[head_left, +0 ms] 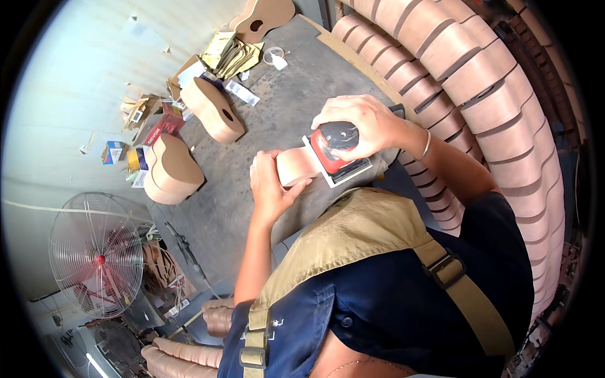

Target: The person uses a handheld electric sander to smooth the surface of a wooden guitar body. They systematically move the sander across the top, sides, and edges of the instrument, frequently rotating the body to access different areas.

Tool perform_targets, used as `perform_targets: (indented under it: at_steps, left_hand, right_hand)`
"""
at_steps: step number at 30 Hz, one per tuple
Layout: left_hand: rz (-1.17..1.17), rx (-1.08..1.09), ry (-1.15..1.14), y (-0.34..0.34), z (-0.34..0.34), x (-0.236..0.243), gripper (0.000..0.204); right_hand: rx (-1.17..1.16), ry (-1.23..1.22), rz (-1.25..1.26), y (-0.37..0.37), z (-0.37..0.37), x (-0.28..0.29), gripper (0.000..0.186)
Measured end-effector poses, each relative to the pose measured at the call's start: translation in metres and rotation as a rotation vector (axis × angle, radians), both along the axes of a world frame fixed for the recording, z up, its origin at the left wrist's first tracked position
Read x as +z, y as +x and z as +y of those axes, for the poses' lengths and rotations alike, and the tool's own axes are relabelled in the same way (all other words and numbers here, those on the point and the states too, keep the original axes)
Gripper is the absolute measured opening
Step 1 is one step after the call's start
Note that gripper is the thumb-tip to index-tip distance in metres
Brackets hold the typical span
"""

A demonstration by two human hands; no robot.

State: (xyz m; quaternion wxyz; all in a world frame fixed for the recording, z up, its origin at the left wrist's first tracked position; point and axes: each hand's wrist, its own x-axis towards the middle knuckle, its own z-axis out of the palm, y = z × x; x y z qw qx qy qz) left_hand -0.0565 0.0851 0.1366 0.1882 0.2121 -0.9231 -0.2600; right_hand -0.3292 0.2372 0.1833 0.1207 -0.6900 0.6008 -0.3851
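Observation:
My right hand grips the top of a red and black power sander with a white rectangular pad frame, bearing on a pale curved wooden piece near the right edge of a dark, dusty worktable. My left hand is closed on the left end of that piece, thumb at its lower edge and fingers along its far side. The underside of the sander is hidden.
Small guitar bodies lie along the table's left and far sides, among papers and boxes. A wire-guarded fan stands at left. Tall stacks of curved wooden pieces line the right, more lie below.

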Motion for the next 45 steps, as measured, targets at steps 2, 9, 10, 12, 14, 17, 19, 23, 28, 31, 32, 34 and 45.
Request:
perform_targets:
  at_steps: [2, 9, 10, 12, 14, 17, 19, 23, 28, 31, 32, 34, 45]
  left_hand:
    - [0.005, 0.006, 0.0, 0.002, 0.001, -0.001, 0.081]
    - [0.024, 0.035, 0.013, 0.006, 0.0, -0.005, 0.083]
    - [0.028, 0.036, 0.01, 0.006, 0.001, -0.004, 0.083]
    - [0.028, 0.039, -0.009, 0.008, 0.002, -0.003, 0.085]
    - [0.032, 0.038, -0.043, 0.01, 0.002, -0.003, 0.087]
    - [0.068, 0.052, -0.031, 0.01, 0.001, -0.007, 0.087]
    - [0.061, 0.029, -0.023, 0.013, -0.003, -0.008, 0.086]
    - [0.035, 0.037, 0.045, 0.025, -0.007, -0.011, 0.086]
    - [0.035, 0.046, 0.027, 0.031, -0.006, -0.013, 0.087]
    - [0.026, 0.1, 0.088, 0.036, -0.001, -0.014, 0.088]
    - [0.041, 0.121, 0.135, 0.045, -0.006, -0.019, 0.088]
    - [0.075, 0.124, 0.133, 0.069, -0.024, -0.039, 0.093]
    - [0.033, 0.107, 0.079, 0.043, -0.013, -0.019, 0.087]
  right_hand:
    - [0.005, -0.02, -0.015, 0.0, -0.003, -0.002, 0.049]
    - [0.047, -0.021, 0.033, 0.002, -0.01, 0.001, 0.052]
    - [0.023, -0.064, -0.017, 0.003, -0.012, -0.005, 0.053]
    - [-0.005, -0.146, -0.06, 0.005, -0.016, -0.012, 0.055]
    - [0.071, -0.056, 0.025, 0.005, -0.013, -0.003, 0.055]
    - [0.108, -0.045, 0.082, 0.004, -0.019, -0.002, 0.053]
    - [0.072, -0.118, 0.019, 0.008, -0.023, -0.007, 0.052]
    - [0.103, -0.035, 0.048, 0.002, -0.02, 0.001, 0.048]
    - [0.099, -0.11, 0.05, -0.003, -0.02, -0.001, 0.046]
    - [0.089, -0.084, 0.068, 0.018, -0.026, 0.003, 0.046]
    - [0.099, -0.023, 0.039, 0.018, -0.022, 0.007, 0.052]
    - [0.105, -0.017, -0.03, 0.008, -0.013, 0.004, 0.053]
    - [0.12, -0.048, 0.147, 0.025, -0.033, 0.007, 0.051]
